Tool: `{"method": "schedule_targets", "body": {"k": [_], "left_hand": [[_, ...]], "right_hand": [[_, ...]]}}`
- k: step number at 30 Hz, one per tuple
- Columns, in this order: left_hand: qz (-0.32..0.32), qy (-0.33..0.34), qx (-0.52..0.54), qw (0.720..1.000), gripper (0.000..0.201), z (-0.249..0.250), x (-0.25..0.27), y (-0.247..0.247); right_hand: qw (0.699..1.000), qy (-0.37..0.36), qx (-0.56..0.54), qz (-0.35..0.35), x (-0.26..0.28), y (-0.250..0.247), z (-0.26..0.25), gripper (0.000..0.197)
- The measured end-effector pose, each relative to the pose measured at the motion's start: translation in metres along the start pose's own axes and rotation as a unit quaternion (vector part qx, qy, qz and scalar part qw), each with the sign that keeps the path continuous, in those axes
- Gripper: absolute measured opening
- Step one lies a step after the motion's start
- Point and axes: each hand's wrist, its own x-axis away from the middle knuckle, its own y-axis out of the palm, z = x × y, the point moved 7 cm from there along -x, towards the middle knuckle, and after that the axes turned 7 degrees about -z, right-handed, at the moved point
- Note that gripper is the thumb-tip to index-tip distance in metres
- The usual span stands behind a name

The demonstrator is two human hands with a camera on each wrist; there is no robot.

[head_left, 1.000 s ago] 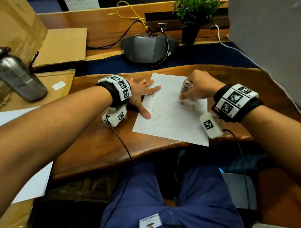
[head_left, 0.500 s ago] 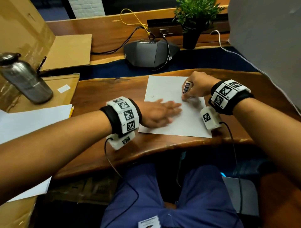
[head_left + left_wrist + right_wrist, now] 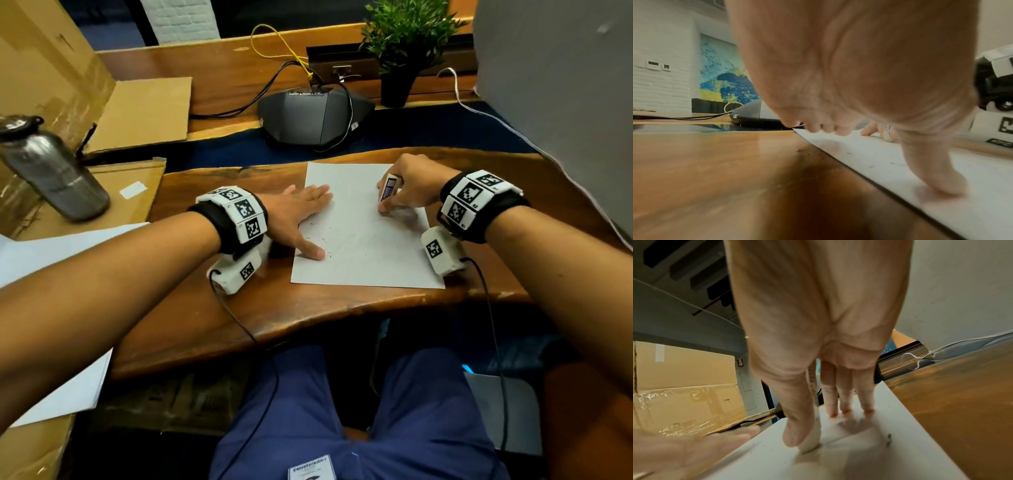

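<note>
On a polished wooden desk point(image 3: 191, 318), near a speakerphone point(image 3: 311, 116) and potted plant point(image 3: 404, 44), a person's left hand point(image 3: 294, 216) lies flat, fingers straight, on the left edge of a white sheet of paper point(image 3: 370, 267), seemingly to stop it sliding. The right hand point(image 3: 416, 186) pinches a sleeved eraser point(image 3: 388, 188), tip down on the sheet's far right part, apparently rubbing out pencil marks point(image 3: 329, 240).

I see the right hand point(image 3: 818, 337) holding a white eraser point(image 3: 813, 439), with the thumb lying along it. The tip of the eraser presses on the paper point(image 3: 890, 467). Three fingertips point(image 3: 868, 410) touch the paper just behind it, and dark crumbs point(image 3: 888, 440) lie near. The left hand point(image 3: 684, 451), blurred, rests at the paper's left edge. The wooden table point(image 3: 962, 402) is at the right.
</note>
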Motion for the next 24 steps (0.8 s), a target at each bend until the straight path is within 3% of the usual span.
{"method": "schedule_targets", "body": {"k": [3,7,11,16,18,20,24], "left_hand": [[-0.004,0.044,0.03,0.999,0.126,0.011,-0.009,-0.008],[-0.005,0.012,0.038,0.999,0.128,0.021,-0.023,-0.006],[0.011,-0.024,0.037,0.999,0.125,0.025,-0.029,-0.009],[-0.001,-0.045,0.025,0.999,0.127,0.025,-0.035,-0.011],[0.0,-0.047,0.017,0.999,0.13,0.024,-0.037,-0.011],[0.004,-0.047,0.016,0.999,0.131,0.023,-0.037,-0.011],[0.006,-0.055,0.001,0.998,0.127,0.026,-0.038,-0.011]], "right_hand": [[1.0,-0.007,0.016,-0.004,0.0,-0.001,-0.002,0.04],[0.997,0.011,0.064,0.046,-0.001,-0.01,-0.006,0.033],[0.994,-0.018,0.087,0.066,-0.002,0.006,-0.026,0.029],[0.995,0.024,0.0,0.102,-0.009,0.002,-0.023,0.039],[0.998,0.004,-0.004,0.067,-0.008,0.015,-0.034,0.026],[1.0,-0.005,-0.013,0.025,-0.006,0.028,-0.042,0.026],[0.993,0.055,-0.08,0.069,-0.012,0.01,-0.019,0.04]]}}
